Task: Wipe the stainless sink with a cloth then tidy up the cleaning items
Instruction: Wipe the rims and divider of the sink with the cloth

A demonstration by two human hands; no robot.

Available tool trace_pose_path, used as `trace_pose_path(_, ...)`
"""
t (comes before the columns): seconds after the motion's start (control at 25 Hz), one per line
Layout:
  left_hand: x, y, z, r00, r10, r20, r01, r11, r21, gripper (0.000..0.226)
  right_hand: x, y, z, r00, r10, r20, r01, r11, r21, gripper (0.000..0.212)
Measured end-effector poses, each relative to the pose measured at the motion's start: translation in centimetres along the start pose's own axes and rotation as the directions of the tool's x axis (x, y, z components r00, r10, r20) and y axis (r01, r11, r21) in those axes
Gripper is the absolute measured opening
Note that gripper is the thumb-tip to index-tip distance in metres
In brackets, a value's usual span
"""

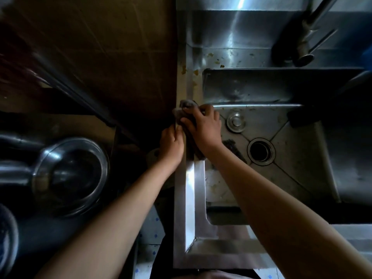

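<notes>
A dark grey-brown cloth [184, 106] lies over the left rim of the stainless sink [190, 188]. My right hand [203, 125] presses down on the cloth with its fingers spread over it. Just left of it, my left hand [172, 144] sits at the rim's outer edge, fingers curled and pinching the cloth's near end. Most of the cloth is hidden under both hands. Yellowish food bits [196, 72] dot the rim's far left corner. In the basin lie a round metal plug [236, 122] and an open drain hole [261, 151].
A steel faucet [308, 37] reaches over the back ledge at top right. A dark scrubber-like item [234, 150] lies in the basin by my right wrist. Metal bowls and pots [70, 176] stand low at the left. A dark wooden surface [100, 47] borders the sink's left side.
</notes>
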State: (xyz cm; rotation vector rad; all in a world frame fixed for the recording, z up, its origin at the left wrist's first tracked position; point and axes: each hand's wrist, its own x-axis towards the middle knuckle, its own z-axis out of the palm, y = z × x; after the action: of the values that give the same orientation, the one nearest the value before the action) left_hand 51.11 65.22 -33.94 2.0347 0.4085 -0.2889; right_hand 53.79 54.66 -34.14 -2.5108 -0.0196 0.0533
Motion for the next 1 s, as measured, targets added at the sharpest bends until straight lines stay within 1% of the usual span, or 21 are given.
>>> trace_pose_path(0.16,1.9,1.1,0.2,1.0,0.002,-0.026,0.001,0.995,0.104,0.042,3.4,0.2,0.0,0.999,0.004,-0.036,-0.004,1.0,-0.011,0.04)
trace_pose_path(0.36,4.7,2.9,0.2,0.998,0.036,-0.041,-0.027,0.98,0.199,0.046,7.0,0.8,0.3,0.997,-0.028,-0.067,0.027,1.0,-0.011,0.044)
trace_pose_path(0.48,5.0,2.5,0.5,0.997,0.074,-0.039,-0.065,0.981,0.184,0.043,9.6,1.0,0.1,0.997,0.003,-0.074,-0.004,1.0,-0.004,0.045)
trace_pose_path(0.64,4.8,2.2,0.6,0.989,0.132,-0.071,-0.118,0.977,0.177,0.037,11.8,1.3,0.1,0.995,0.06,-0.078,-0.058,0.998,0.026,0.044)
trace_pose_path(0.72,4.8,2.3,0.6,0.989,0.131,-0.068,-0.113,0.97,0.217,0.038,11.9,1.1,0.1,0.994,0.077,-0.083,-0.075,0.997,0.023,0.044)
trace_pose_path(0.84,4.7,2.5,0.6,0.993,0.09,-0.076,-0.066,0.961,0.268,0.038,10.2,0.8,-0.1,0.993,0.088,-0.076,-0.084,0.995,0.046,0.041)
trace_pose_path(1.0,4.9,2.6,0.6,0.994,0.042,-0.097,-0.017,0.969,0.247,0.037,6.2,0.9,0.2,0.995,0.065,-0.069,-0.06,0.996,0.066,0.036)
